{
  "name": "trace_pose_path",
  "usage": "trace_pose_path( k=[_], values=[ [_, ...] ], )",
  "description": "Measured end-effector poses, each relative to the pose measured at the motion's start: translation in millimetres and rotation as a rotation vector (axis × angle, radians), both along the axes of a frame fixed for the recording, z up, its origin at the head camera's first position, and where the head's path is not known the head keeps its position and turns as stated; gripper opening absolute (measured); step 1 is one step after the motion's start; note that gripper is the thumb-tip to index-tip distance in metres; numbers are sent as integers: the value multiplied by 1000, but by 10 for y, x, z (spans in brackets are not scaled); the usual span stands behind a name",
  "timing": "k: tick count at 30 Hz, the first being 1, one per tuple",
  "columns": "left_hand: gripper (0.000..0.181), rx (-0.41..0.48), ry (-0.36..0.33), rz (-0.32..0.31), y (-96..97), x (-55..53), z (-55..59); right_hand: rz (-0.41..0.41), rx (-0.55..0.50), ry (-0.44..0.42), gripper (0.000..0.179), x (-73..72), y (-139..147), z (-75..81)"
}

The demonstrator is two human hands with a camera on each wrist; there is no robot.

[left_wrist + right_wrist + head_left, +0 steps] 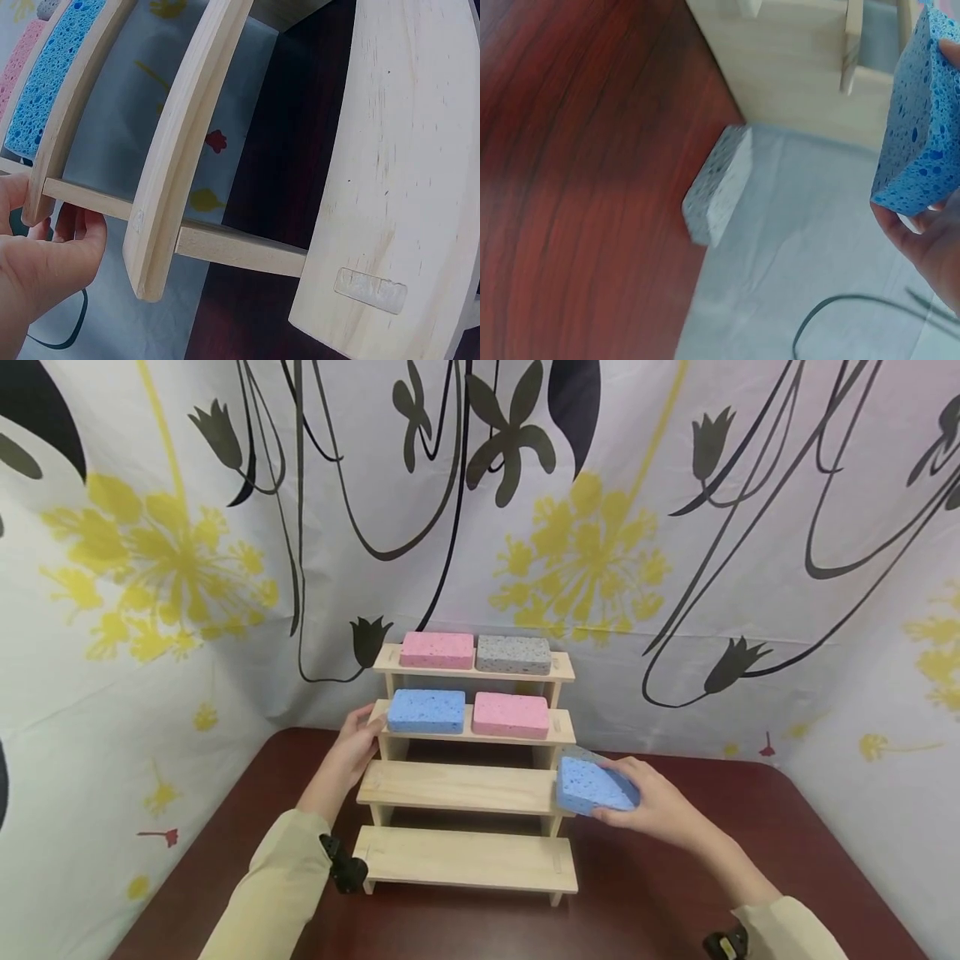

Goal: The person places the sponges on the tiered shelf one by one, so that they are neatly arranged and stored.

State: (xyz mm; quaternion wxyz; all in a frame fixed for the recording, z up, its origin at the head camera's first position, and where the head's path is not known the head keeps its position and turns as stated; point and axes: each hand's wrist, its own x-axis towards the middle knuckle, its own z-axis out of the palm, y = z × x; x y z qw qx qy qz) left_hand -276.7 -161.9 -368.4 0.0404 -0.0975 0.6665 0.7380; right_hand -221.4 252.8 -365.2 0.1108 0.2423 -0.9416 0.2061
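Observation:
My right hand (651, 800) grips a blue sponge (594, 785) by its right side, beside the right end of the third tier of a pale wooden stepped rack (457, 787). In the right wrist view the fingers and thumb hold the same blue sponge (922, 112) at its edges. My left hand (356, 748) holds the left end of the second tier, thumb and fingers around the board in the left wrist view. On that tier lie another blue sponge (426, 711) and a pink sponge (511, 716). The top tier carries a pink sponge (437, 650) and a grey one (513, 655).
A further grey sponge (716, 187) sits on the dark red table (577, 187) by the back cloth, mostly hidden behind the held sponge in the head view. The two lower tiers are bare wood. Patterned cloth (420, 577) hangs behind and at both sides.

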Motion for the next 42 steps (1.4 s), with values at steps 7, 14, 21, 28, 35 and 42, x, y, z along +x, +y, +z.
trace_pose_path(
  k=[7, 14, 21, 28, 35, 42],
  values=[
    [61, 1, 0, 9, 0, 7, 4, 37, 0, -29, 67, 20, -253, 49],
    [60, 5, 4, 10, 11, 11, -25, 97, -3, -25, 66, 12, -487, 3],
    [60, 6, 15, 2, 16, 17, -48, 144, 14, -30, 68, -7, -726, 2],
    [60, 16, 24, -1, 7, 11, -59, 170, 50, -33, 69, -57, -916, 14],
    [61, 10, 29, 7, 33, 23, -56, 193, 51, -41, 70, -78, -1038, -21],
    [59, -1, 32, 19, 28, 33, -50, 202, 60, -30, 69, -108, -1182, -33]
  ],
)
